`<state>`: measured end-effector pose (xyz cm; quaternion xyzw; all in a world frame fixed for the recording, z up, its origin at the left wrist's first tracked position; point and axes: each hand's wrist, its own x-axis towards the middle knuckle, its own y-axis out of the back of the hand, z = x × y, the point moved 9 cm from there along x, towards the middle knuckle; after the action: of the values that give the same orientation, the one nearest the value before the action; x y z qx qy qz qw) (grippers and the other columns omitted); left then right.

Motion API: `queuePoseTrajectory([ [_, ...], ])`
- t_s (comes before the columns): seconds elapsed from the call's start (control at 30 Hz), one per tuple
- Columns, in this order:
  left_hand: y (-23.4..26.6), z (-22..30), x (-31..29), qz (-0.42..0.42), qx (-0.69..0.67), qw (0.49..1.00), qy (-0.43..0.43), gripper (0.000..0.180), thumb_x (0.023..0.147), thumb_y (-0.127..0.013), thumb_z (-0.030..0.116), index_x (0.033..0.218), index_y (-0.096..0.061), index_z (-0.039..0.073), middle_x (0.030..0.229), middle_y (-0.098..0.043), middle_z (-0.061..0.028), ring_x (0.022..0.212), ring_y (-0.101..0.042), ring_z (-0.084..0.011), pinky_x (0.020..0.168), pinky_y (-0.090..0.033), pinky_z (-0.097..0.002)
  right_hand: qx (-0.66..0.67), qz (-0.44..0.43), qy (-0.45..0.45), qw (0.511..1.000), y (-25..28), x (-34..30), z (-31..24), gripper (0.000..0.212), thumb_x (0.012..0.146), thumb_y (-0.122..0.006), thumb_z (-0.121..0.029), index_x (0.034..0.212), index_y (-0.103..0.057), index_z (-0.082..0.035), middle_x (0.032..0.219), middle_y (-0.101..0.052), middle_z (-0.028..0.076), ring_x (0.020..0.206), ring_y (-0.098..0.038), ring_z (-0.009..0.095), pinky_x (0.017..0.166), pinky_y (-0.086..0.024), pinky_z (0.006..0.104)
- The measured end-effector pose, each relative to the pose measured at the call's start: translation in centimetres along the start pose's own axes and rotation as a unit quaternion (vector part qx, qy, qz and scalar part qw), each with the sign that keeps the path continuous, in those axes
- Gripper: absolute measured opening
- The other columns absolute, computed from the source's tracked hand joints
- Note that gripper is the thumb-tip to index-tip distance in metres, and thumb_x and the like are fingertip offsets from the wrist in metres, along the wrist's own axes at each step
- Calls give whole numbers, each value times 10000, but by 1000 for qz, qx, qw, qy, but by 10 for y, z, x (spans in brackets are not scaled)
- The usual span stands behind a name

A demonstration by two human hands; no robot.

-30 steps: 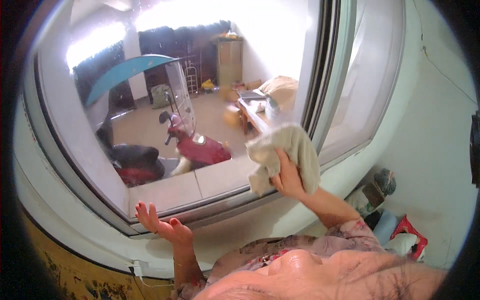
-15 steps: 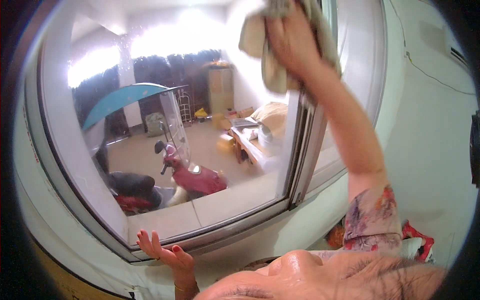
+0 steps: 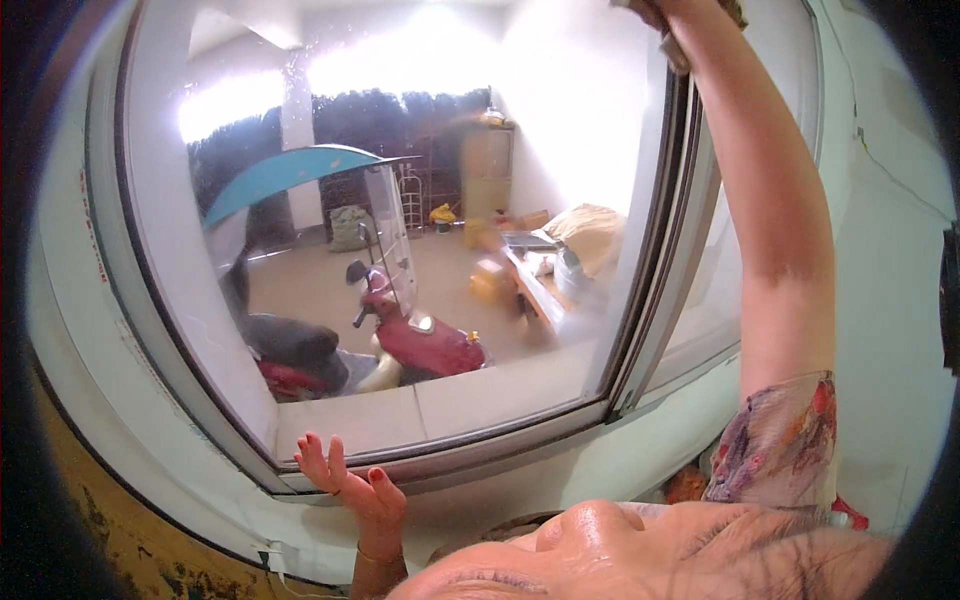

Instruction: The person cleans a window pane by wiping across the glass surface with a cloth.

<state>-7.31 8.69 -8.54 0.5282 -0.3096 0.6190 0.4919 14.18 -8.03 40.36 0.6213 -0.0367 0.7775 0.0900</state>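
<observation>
We see the right arm raised almost straight, climbing from the floral sleeve at the lower right to the top edge of the view. Its elbow is only slightly bent, and the forearm leans a little to the left as it rises. The right hand is largely cut off there, so we cannot tell how tightly its fingers are closed. The cloth shows on both sides of the wrist, with one fold hanging below it on the left, in front of the upper end of the window's upright frame; we cannot tell whether it touches.

Low on the left, we see the left hand turned palm up, its fingers spread apart and slightly curled, holding nothing. It is beside the lower left corner of the window frame, well apart from the cloth. Through the glass, we see a red scooter under a blue canopy.
</observation>
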Motion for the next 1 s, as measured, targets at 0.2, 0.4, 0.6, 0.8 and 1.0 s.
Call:
queuePoseTrajectory([
  [0.2, 2, -2, -3, 10, 4, 1000, -11, 504, 953, -342, 383, 1310, -354, 28, 1418, -265, -195, 1348, -198, -360, 1089, -97, -554, 148, -206, 36, 967, -60, -133, -50, 502, 823, -432, -108, 1324, -421, -74, 1269, -482, 208, 1208, -438, 336, 1048, -311, 419],
  [0.4, 2, 1, -2, 22, -13, 1000, -13, 503, 952, -351, 364, 1307, -359, 7, 1413, -276, -194, 1340, -209, -361, 1089, -119, -544, 340, -440, 89, 826, -53, -260, -155, 138, 766, -618, -66, 895, -668, -69, 824, -652, 85, 726, -600, 197, 636, -472, 309],
  [0.6, 35, 63, 54, 41, -87, 972, -215, 496, 928, -398, 364, 1294, -380, 29, 1359, -351, -207, 1291, -301, -370, 1070, -208, -540, 492, -507, 42, 707, -49, -278, -160, 247, 670, -539, 7, 868, -679, -43, 844, -659, 104, 721, -617, 214, 629, -493, 309],
  [0.8, 34, 149, 179, 32, -27, 895, -444, 376, 899, -467, 349, 1117, -588, 67, 1308, -441, -154, 1222, -421, -325, 1030, -288, -518, 348, -212, 215, 887, -33, -131, -118, 304, 760, -549, -168, 1035, -633, -71, 896, -665, 98, 711, -627, 204, 639, -501, 287],
  [1.0, 41, 204, 308, 194, -15, 846, -497, 364, 762, -578, 129, 1116, -545, 51, 1190, -510, -148, 1097, -474, -319, 936, -351, -425, 146, 110, 94, 979, -11, -31, -68, 362, 857, -425, -229, 1114, -555, -9, 985, -623, 189, 895, -601, 333, 812, -465, 393],
])
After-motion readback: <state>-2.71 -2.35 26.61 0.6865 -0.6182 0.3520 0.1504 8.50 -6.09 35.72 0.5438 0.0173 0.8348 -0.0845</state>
